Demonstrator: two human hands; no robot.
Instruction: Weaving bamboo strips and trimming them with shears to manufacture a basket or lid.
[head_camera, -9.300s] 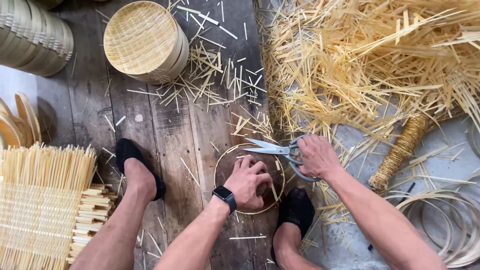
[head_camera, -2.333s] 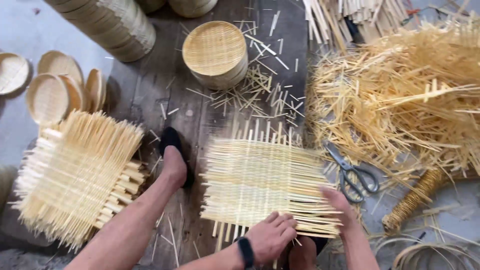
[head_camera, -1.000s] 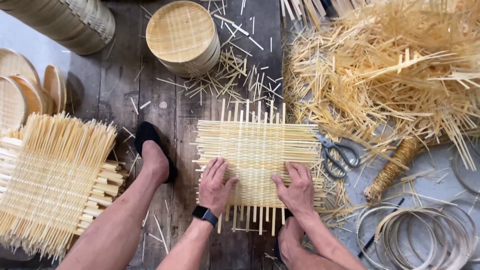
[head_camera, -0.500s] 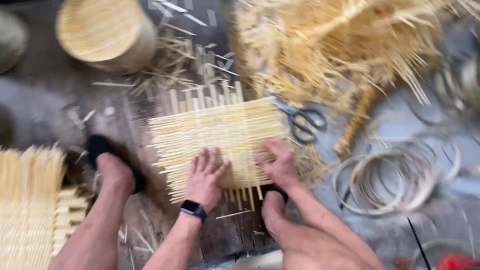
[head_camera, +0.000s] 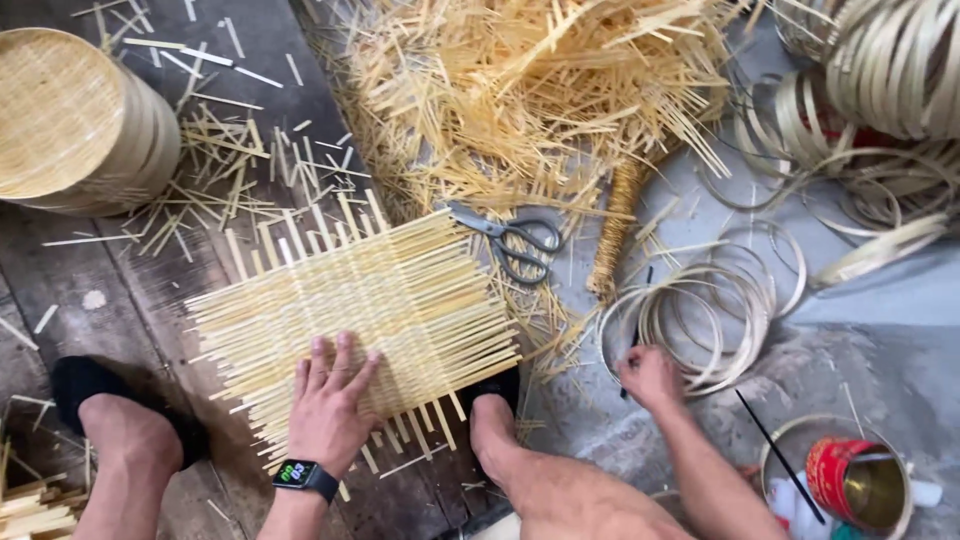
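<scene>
Hemmed in on most sides: loose bamboo strip pile (head_camera: 560, 90) above, stack of round woven trays (head_camera: 80, 120) at upper left, coiled bamboo hoops (head_camera: 720, 310) to the right, bare wooden floor (head_camera: 110, 290) open only in a narrow band at left. Woven bamboo mat (head_camera: 360, 310) flat on the floor boards between the two feet, tilted, long strips running from lower left up to the right, loose ends sticking out along every edge. Left hand (head_camera: 328, 405) palm down on the mat's near edge, fingers spread and flat, nothing clasped, smartwatch (head_camera: 303, 474) on the wrist. Right hand (head_camera: 652, 378) stretched out to the right, curled at the near rim of the hoops, grip closed around a thin dark stick, though hard to tell. Scissors (head_camera: 515, 242) lying just beyond the mat's far right corner, beside a wound bundle of strips (head_camera: 615, 230). Red tin (head_camera: 850, 480) at lower right.
</scene>
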